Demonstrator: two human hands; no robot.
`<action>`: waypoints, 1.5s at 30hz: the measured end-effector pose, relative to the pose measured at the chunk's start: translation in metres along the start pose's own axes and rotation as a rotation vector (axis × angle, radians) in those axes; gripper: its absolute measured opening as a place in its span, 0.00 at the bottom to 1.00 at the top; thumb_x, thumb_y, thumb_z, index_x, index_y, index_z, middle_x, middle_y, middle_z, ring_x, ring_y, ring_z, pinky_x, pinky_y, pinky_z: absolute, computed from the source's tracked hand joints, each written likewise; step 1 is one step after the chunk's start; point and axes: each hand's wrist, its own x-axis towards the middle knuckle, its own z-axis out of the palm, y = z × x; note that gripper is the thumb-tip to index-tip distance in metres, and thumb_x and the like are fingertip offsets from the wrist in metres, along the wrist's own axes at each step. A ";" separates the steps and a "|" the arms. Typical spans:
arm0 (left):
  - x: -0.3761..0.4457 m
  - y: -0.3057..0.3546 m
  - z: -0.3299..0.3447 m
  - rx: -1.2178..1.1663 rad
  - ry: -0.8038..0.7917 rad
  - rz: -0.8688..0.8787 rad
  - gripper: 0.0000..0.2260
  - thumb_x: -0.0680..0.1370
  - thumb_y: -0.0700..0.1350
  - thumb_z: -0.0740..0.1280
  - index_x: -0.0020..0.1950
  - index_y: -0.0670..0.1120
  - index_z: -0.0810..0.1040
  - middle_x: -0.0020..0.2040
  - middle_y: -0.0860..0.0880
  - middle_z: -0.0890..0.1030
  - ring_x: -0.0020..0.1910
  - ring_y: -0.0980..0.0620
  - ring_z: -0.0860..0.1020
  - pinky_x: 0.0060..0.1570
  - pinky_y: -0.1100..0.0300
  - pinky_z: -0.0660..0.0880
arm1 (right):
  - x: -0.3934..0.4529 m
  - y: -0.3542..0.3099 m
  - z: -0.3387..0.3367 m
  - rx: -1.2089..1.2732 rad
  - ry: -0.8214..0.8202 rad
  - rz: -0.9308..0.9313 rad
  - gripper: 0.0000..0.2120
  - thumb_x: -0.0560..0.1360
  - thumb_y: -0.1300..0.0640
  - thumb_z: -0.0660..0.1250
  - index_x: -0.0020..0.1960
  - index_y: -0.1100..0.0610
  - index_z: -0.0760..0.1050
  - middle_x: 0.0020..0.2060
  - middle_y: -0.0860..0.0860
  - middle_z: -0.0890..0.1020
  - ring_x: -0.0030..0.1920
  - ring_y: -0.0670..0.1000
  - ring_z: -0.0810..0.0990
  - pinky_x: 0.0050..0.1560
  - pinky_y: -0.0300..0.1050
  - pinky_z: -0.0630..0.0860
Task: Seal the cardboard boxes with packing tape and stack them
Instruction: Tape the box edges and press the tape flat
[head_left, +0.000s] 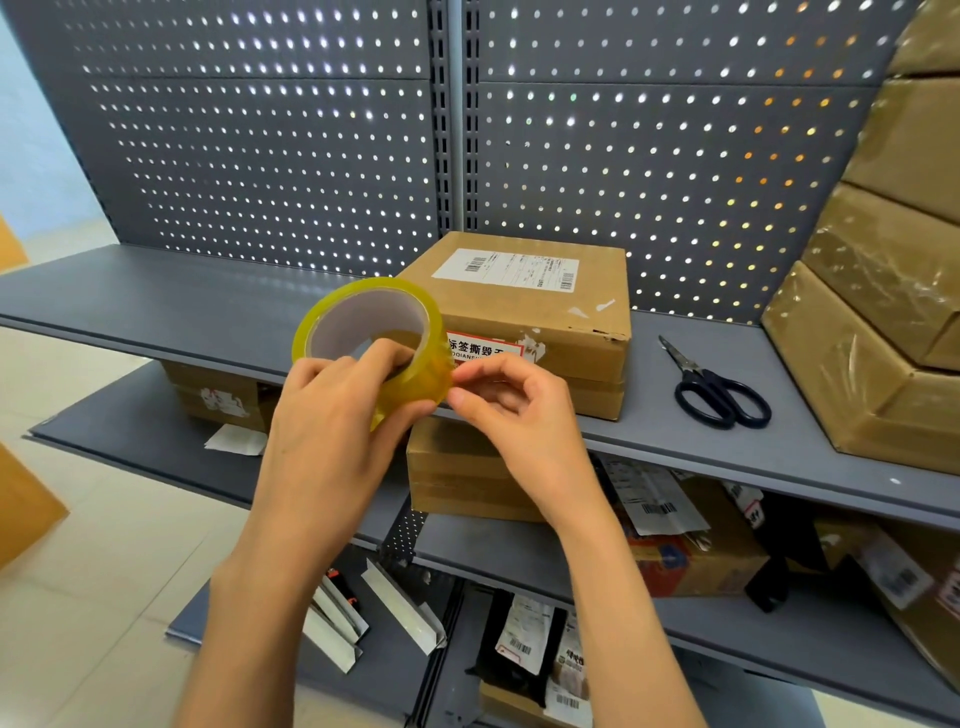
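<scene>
Head view showed both hands raised in front of the grey metal shelf (156, 296), nearest the camera. The left hand (332, 415) gripped the yellowish roll of clear packing tape (371, 343), fingers hooked through its white core and thumb curled under the outer face. The right hand (511, 410) had its thumb and forefinger brought together at the roll's right side, apparently picking at the tape's free end; whether the end was already lifted could not be told.

Just behind the roll, near the shelf's front edge, sat the flat brown cardboard box (524, 317) with a white shipping label on top and a red-bordered sticker on its front. To its right, apart from it, lay black-handled scissors (719, 389). Farther right, at the shelf's right end, rose a stack of tape-wrapped cardboard boxes (883, 291).

The step in hand seemed to be finding and peeling the tape's end. Next the strip would likely need drawing out and laying along the box's seam.
</scene>
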 end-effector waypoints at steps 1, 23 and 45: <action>0.000 0.000 -0.001 -0.011 -0.005 0.005 0.11 0.73 0.51 0.66 0.50 0.45 0.76 0.41 0.49 0.81 0.39 0.62 0.59 0.39 0.63 0.55 | 0.001 0.000 -0.001 0.005 0.000 0.006 0.09 0.73 0.67 0.70 0.45 0.54 0.78 0.43 0.47 0.82 0.44 0.43 0.82 0.50 0.37 0.79; -0.003 0.000 0.006 -0.062 0.092 -0.083 0.11 0.74 0.51 0.69 0.50 0.45 0.76 0.41 0.52 0.80 0.41 0.56 0.64 0.38 0.61 0.59 | 0.002 -0.010 0.005 0.042 -0.034 0.083 0.14 0.73 0.64 0.70 0.57 0.56 0.74 0.42 0.48 0.77 0.41 0.37 0.77 0.48 0.33 0.76; -0.006 0.006 0.012 0.023 0.131 -0.048 0.10 0.74 0.50 0.68 0.50 0.45 0.75 0.37 0.49 0.80 0.37 0.54 0.65 0.40 0.60 0.59 | -0.002 -0.005 0.017 -0.213 0.223 0.121 0.05 0.76 0.57 0.68 0.43 0.49 0.78 0.45 0.45 0.82 0.49 0.44 0.79 0.52 0.39 0.75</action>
